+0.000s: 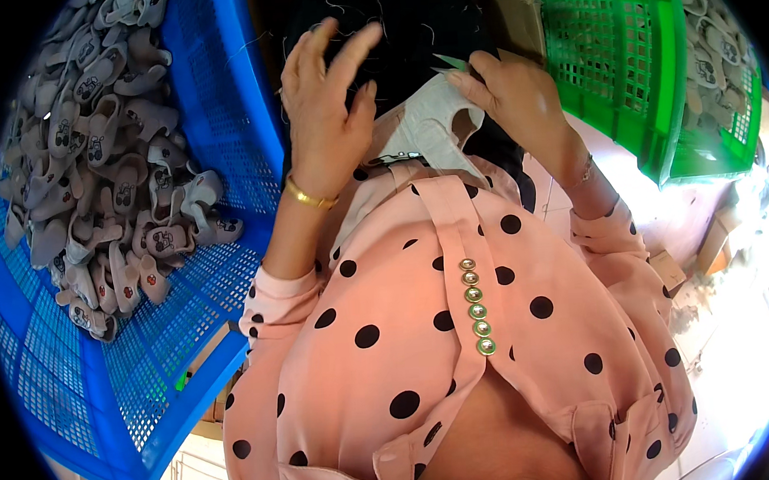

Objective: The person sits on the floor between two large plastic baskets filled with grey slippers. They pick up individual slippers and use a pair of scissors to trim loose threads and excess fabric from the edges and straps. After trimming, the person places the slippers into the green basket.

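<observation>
My left hand point(330, 112) is raised over my dark lap, fingers spread, holding nothing. My right hand point(516, 98) is closed on a small pointed tool point(451, 62), which looks like thread snips; its green and grey tips stick out past the thumb, the rest hidden in the palm. Right below those tips lies a pale, whitish shoe upper point(426, 120) with a curved opening and a strap, resting on my lap. The right thumb is at its upper edge; whether it presses on the upper, I cannot tell.
At left, a blue plastic basket point(225, 101) holds a heap of grey shoe uppers point(102, 159) with small printed figures. At right, a green plastic basket point(605, 50) holds more uppers point(714, 58). Loose thread ends point(430, 33) lie on dark cloth between them. Cardboard point(715, 240) stands at right.
</observation>
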Tool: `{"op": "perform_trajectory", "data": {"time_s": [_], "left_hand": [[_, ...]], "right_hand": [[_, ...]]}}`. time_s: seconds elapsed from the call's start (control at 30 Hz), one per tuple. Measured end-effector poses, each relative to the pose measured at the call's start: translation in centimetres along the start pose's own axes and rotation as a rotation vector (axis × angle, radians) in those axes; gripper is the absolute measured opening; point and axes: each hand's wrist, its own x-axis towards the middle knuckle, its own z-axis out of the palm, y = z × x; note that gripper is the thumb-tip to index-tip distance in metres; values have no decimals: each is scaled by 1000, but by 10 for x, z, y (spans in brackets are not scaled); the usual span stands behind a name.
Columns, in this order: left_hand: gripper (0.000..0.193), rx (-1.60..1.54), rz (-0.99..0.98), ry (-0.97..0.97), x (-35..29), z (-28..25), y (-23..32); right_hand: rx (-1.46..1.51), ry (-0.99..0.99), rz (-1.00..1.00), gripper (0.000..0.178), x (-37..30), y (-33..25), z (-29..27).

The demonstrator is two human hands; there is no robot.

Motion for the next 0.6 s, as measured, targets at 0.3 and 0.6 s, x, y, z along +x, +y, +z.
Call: {"op": "perform_trajectory", "data": {"time_s": [0.3, 0.6], "left_hand": [[56, -157, 148, -395, -25, -19, 34], [45, -58, 339, -433, 10, -9, 21]], "right_hand": [[265, 107, 44, 48, 16, 1, 12], [985, -103, 276, 32, -38, -8, -32]]}}
